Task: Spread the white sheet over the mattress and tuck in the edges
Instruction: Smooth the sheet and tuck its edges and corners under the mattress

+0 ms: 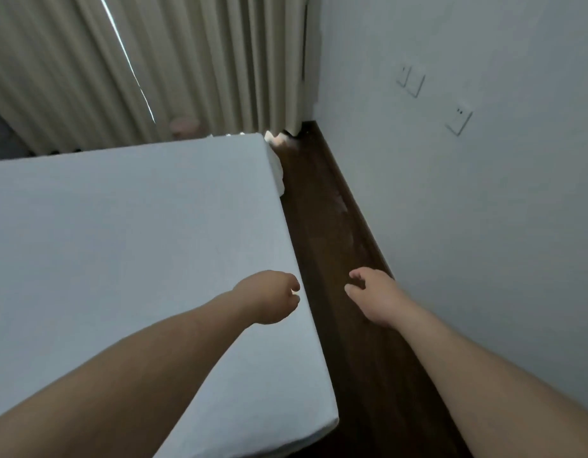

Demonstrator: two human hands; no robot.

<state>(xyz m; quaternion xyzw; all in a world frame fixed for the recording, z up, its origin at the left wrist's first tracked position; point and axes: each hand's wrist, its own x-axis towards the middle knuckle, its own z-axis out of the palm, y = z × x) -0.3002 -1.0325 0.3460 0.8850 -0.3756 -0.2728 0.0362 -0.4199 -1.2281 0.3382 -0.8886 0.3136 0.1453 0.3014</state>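
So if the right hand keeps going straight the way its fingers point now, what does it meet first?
Probably nothing near: the right hand points along the dark floor strip between bed and wall. Going on, it would likely meet the curtain at the corner, though depth is unclear.

2 bare forearms end in the left hand (275, 297) and right hand (376, 299), sleeveless as far as visible.

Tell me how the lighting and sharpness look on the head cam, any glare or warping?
Head view: dim, bluish light; the only glare is a bright sliver through the curtain gap and a glint at the sheet's far corner. Wide-angle warp tilts the wall. Slightly soft overall; left hand and right hand readable.
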